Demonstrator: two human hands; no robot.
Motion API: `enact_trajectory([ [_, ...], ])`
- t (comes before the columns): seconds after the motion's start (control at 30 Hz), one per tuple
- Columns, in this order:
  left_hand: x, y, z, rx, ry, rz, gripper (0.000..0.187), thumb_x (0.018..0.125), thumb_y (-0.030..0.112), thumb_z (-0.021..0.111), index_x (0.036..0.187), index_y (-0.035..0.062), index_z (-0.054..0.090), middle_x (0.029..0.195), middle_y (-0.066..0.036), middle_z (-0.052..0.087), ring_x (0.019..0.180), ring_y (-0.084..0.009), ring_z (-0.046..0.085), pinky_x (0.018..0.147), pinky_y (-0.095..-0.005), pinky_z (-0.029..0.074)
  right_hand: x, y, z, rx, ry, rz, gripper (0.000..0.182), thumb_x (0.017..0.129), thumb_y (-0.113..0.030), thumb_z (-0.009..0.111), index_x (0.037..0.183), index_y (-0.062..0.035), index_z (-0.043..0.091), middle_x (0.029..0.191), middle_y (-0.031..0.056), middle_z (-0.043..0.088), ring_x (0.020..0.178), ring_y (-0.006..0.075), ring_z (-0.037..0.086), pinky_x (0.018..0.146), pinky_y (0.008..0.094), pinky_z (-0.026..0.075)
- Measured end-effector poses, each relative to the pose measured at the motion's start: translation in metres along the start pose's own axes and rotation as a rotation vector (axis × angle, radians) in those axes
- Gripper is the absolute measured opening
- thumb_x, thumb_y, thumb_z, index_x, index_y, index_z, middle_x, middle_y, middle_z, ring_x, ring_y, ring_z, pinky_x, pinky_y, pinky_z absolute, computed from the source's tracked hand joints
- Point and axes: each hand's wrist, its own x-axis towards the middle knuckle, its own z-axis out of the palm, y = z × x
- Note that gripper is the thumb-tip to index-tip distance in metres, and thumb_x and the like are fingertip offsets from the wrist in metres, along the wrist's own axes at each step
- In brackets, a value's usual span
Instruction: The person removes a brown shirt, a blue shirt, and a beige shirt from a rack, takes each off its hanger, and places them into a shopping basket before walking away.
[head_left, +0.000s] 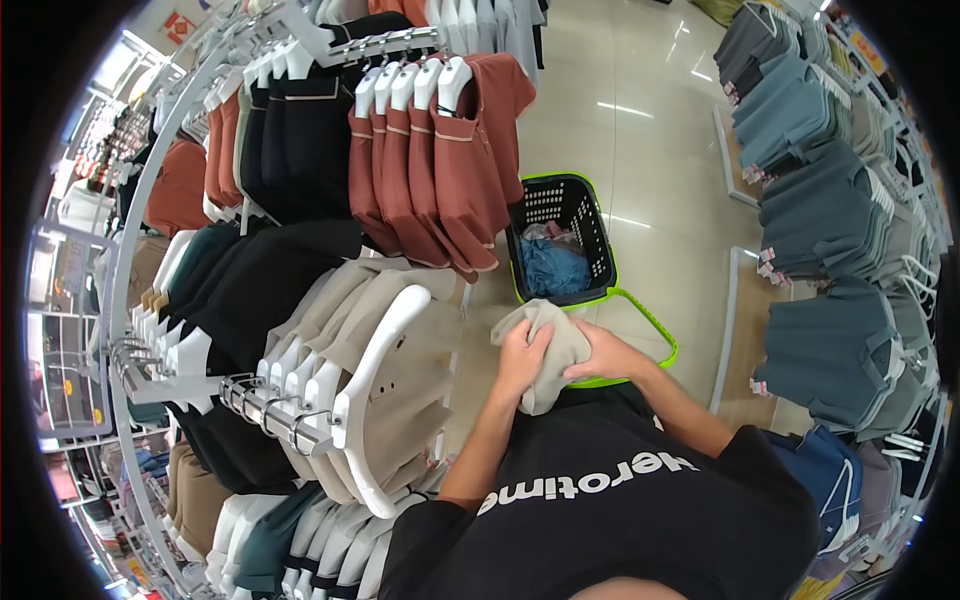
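A bunched beige garment (543, 372) is held in front of my chest between both hands. My left hand (522, 358) grips its left side with the fingers closed on the cloth. On the other side my right hand (604, 352) pinches the same cloth; part of its fingers is hidden. Just beyond the hands, a black shopping basket (598, 232) with a green rim stands on the floor, holding blue and pinkish items. Its green handle (655, 322) is folded down toward me. To the left, a bare white hanger (405, 305) hangs at the front of a rail of beige shirts (395, 375).
Rust-red polo shirts (450, 160) and black garments (315, 140) hang on the rack at the upper left. Along the right, grey-blue shirts (825, 340) hang over a low wooden platform (755, 340). A tiled floor aisle (640, 130) runs between them.
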Motion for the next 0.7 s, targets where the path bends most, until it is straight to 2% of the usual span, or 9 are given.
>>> enact_trajectory([
  [0.03,0.003,-0.005,0.002,0.01,-0.007,-0.008,0.021,0.094,0.015,0.063,0.103,-0.0035,0.066,0.093,-0.007,0.07,0.082,-0.0098,0.06,0.072,-0.0284,0.049,0.001,0.007,-0.001,-0.063,0.074,0.018,0.063,0.073,-0.01,0.076,0.131,0.0019,0.054,0.115,0.0153,0.067,0.106,0.0235,0.063,0.096,0.0344,0.047],
  [0.13,0.019,-0.01,0.015,0.084,-0.078,-0.124,0.023,0.095,0.014,0.062,0.108,-0.0046,0.066,0.096,-0.008,0.07,0.087,-0.0097,0.062,0.077,-0.0265,0.05,0.011,0.06,-0.021,-0.118,0.145,0.031,0.043,0.076,-0.004,0.071,0.118,0.0006,0.064,0.103,0.0078,0.071,0.095,0.015,0.064,0.088,0.0323,0.05],
  [0.2,0.031,-0.024,0.023,-0.054,0.034,-0.103,0.029,0.093,0.016,0.064,0.114,-0.0045,0.065,0.1,-0.008,0.07,0.091,-0.009,0.063,0.08,-0.025,0.05,0.02,0.088,-0.045,-0.015,0.237,0.066,0.035,0.076,-0.003,0.069,0.112,0.0001,0.066,0.099,0.0054,0.071,0.091,0.0134,0.064,0.085,0.0315,0.051],
  [0.23,0.037,-0.036,0.022,-0.047,0.085,-0.141,0.036,0.09,0.019,0.068,0.117,-0.0053,0.064,0.105,-0.015,0.07,0.096,-0.0166,0.066,0.084,-0.0288,0.051,0.026,0.101,-0.059,0.079,0.335,0.1,0.028,0.077,-0.002,0.067,0.106,-0.0004,0.069,0.096,0.003,0.072,0.087,0.0118,0.065,0.082,0.0308,0.052],
  [0.27,0.041,-0.052,0.021,-0.037,0.097,-0.157,0.036,0.09,0.019,0.068,0.117,-0.0053,0.064,0.105,-0.015,0.07,0.096,-0.0166,0.066,0.084,-0.0288,0.051,0.033,0.104,-0.077,0.151,0.396,0.156,0.033,0.075,-0.001,0.065,0.107,0.0003,0.068,0.099,0.0049,0.072,0.089,0.0128,0.067,0.082,0.0294,0.053],
  [0.37,0.036,-0.093,0.013,0.627,0.166,-0.16,0.056,0.088,0.029,0.069,0.127,-0.0088,0.055,0.115,-0.031,0.063,0.109,-0.04,0.062,0.096,-0.0425,0.048,0.057,0.127,-0.13,0.165,0.652,0.133,0.031,0.077,-0.002,0.067,0.108,0.0002,0.067,0.096,0.0062,0.072,0.088,0.0137,0.067,0.081,0.0296,0.054],
  [0.47,0.016,-0.146,0.014,0.895,0.19,-0.173,0.068,0.087,0.031,0.068,0.135,-0.0108,0.045,0.113,-0.031,0.063,0.105,-0.0415,0.063,0.096,-0.0443,0.048,0.087,0.129,-0.175,-0.163,0.854,0.141,0.039,0.077,-0.013,0.071,0.114,-0.0036,0.065,0.099,0.0177,0.072,0.092,0.031,0.07,0.084,0.0371,0.053],
  [0.6,0.005,-0.178,0.036,0.783,0.178,-0.536,0.075,0.087,0.028,0.069,0.14,-0.0129,0.035,0.107,-0.028,0.064,0.097,-0.0392,0.064,0.091,-0.0432,0.05,0.135,0.161,-0.201,-0.249,0.924,0.258,0.046,0.075,-0.022,0.074,0.117,-0.0045,0.064,0.106,0.0242,0.068,0.099,0.0391,0.067,0.087,0.0419,0.052],
  [0.7,0.008,-0.193,0.048,0.443,0.381,-0.674,0.06,0.089,0.022,0.065,0.135,-0.0101,0.042,0.092,-0.019,0.064,0.079,-0.031,0.065,0.073,-0.0412,0.055,0.16,0.225,-0.196,-0.362,0.686,0.298,0.062,0.075,-0.029,0.075,0.129,-0.0061,0.056,0.118,0.0268,0.063,0.111,0.0415,0.06,0.094,0.0459,0.048],
])
